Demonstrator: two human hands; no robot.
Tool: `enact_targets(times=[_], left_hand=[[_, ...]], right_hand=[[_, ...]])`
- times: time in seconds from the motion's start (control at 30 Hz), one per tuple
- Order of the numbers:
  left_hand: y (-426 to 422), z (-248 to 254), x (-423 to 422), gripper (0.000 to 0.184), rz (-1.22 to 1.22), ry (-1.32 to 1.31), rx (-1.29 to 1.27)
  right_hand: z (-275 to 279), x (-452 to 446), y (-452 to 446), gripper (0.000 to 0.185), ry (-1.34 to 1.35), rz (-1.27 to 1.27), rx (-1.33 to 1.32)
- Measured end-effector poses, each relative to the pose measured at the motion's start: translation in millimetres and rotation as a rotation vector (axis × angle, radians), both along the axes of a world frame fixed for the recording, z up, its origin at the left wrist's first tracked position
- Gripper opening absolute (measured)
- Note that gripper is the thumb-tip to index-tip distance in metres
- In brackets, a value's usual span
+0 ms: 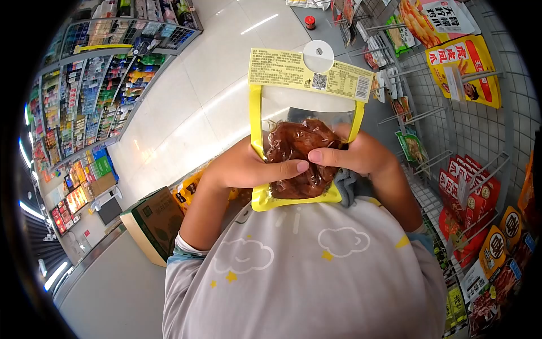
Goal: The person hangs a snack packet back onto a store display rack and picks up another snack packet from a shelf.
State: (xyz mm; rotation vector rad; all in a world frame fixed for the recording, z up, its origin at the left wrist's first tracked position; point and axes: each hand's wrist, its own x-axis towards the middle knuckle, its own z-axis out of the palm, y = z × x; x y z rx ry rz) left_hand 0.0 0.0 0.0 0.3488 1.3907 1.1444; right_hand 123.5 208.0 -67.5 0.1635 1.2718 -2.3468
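Note:
A clear food package [302, 150] with yellow edges and a printed yellow header is held up in front of my chest, brown glossy food showing through it. My left hand [254, 166] grips its left side, the thumb lying across the front. From the right side my right hand [355, 155] holds it too, thumb tip on the front close to the other thumb. The other fingers of both hands are mostly hidden behind the package. A grey cloth [345, 186] shows beside its lower right corner.
Wire racks [418, 116] with hanging snack packets, including a yellow one [466, 70], stand on the right. A cardboard box [152, 226] is at lower left, by a grey counter [121, 288]. Stocked shelves [96, 96] stand at upper left. A small red container [309, 22] is at the top.

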Motion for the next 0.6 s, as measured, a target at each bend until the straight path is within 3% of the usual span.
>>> enact_targets(times=[0.3,0.47,0.6], left_hand=[[-4,-3,12,0.048,0.043,-0.001,0.103],[0,6,21,0.047,0.096,-0.129,0.201],[2,6,26,0.05,0.093,-0.173,0.236]], right_hand=[[6,9,-4,0.036,0.176,-0.061,-0.029],[20,14,-3,0.032,0.269,-0.128,-0.042],[23,21,0,0.031,0.161,-0.075,-0.12]])
